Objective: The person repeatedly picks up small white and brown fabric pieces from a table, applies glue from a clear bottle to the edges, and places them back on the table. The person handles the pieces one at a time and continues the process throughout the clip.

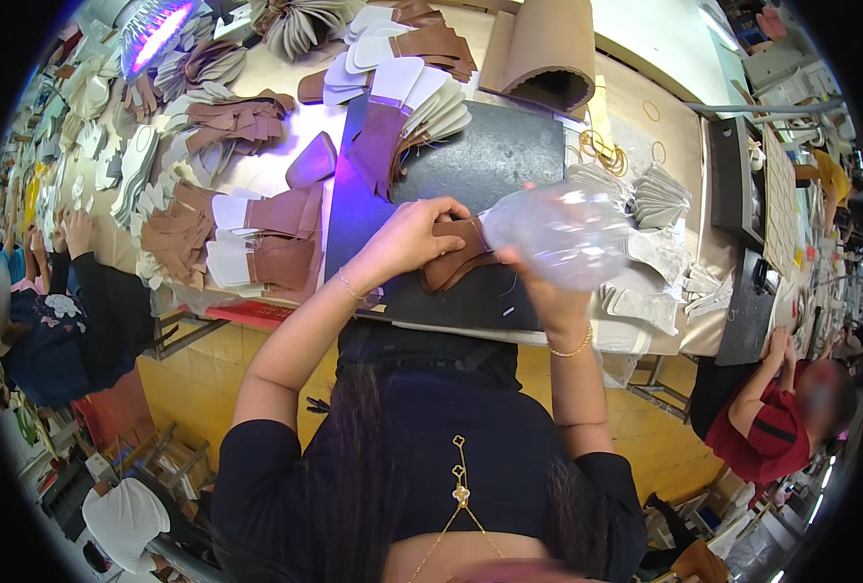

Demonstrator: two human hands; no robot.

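Observation:
Over the dark work mat (494,160), my left hand (407,236) is closed on a brown leather piece (462,255), with its fingers on the upper edge and a pale strip at the piece's right end. My right hand (545,296) is curled around a translucent, whitish plastic thing (562,233), smeared by motion; its exact kind cannot be told. This plastic thing covers most of my right fingers. It meets or overlaps the leather's right end. On the mat behind my left hand lies a fanned stack of brown leather pieces with white parts (407,117).
Bundles of brown and white pieces (276,233) lie to the left, under a bright lamp (156,34). A cardboard roll (548,53) stands at the back. Grey pieces (659,194) and rubber bands (601,151) are on the right. Co-workers sit at both sides, one in red (766,428).

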